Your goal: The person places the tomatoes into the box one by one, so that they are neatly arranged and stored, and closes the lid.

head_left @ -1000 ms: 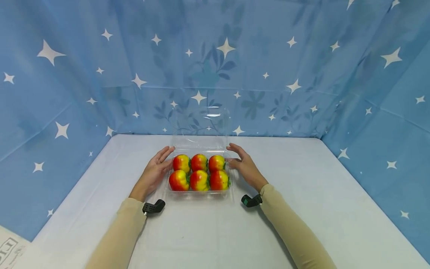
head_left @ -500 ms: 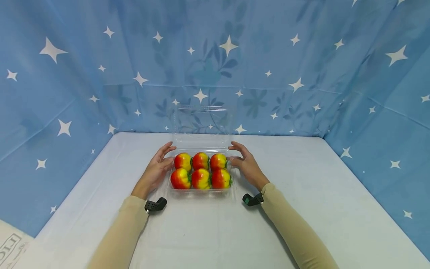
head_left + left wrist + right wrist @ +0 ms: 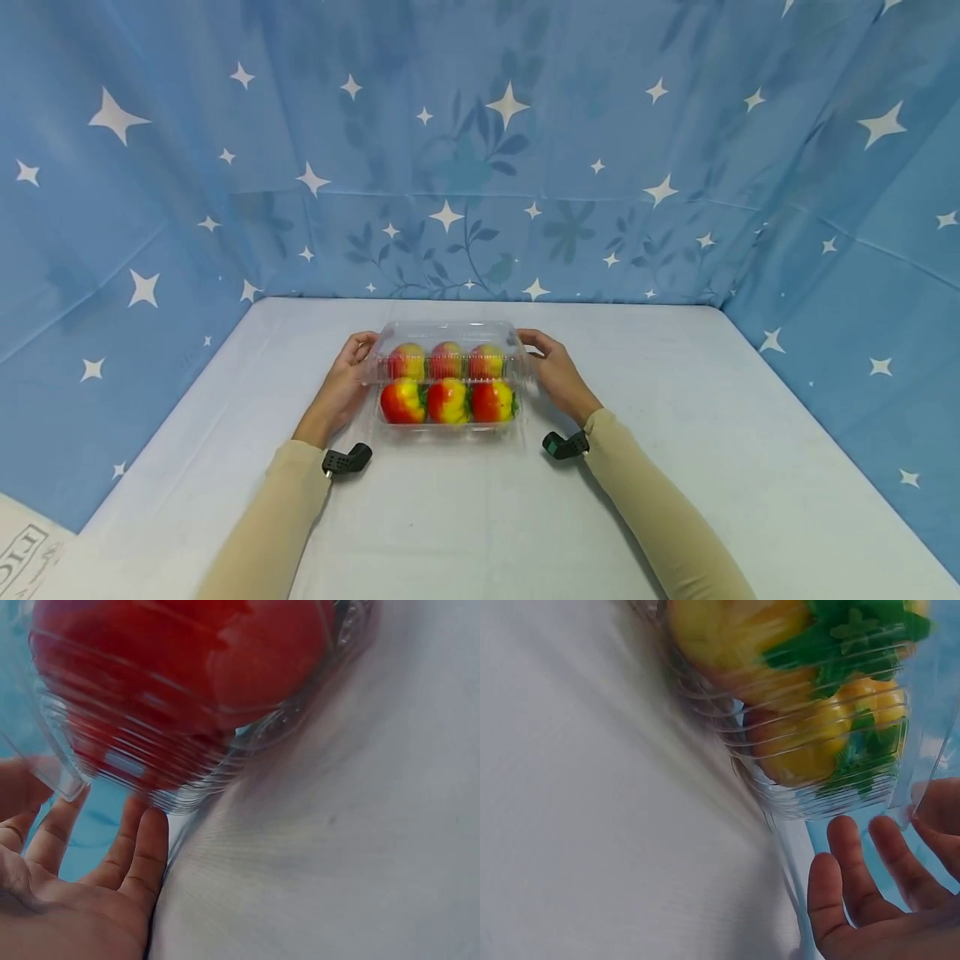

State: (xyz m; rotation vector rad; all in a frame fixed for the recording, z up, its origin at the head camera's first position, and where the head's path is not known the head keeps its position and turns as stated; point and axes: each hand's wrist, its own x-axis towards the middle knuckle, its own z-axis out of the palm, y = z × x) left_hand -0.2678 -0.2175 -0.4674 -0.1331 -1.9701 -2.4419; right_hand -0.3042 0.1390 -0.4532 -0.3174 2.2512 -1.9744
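Observation:
A clear plastic clamshell box (image 3: 450, 428) stands on the white table, holding red-and-yellow fruits (image 3: 448, 402) in two rows of three. Green leafy tops (image 3: 859, 634) show on the fruits in the right wrist view. The hinged lid (image 3: 448, 333) is tilted forward over the back row, while the front row lies uncovered. At the left side, my left hand (image 3: 342, 383) pinches the lid's edge between thumb and finger; its other fingers (image 3: 146, 855) lie beside the ribbed box wall. My right hand (image 3: 557, 375) pinches the opposite edge of the lid, its remaining fingers (image 3: 845, 847) below the box's side.
A blue curtain (image 3: 465, 150) with white stars surrounds the back and sides of the white table (image 3: 480, 517). A pale item with printed lettering (image 3: 26, 550) shows at the lower left corner.
The lid stood upright behind the box half a second ago; it has swung forward and down over the back fruits. Both hands have taken hold of its side edges.

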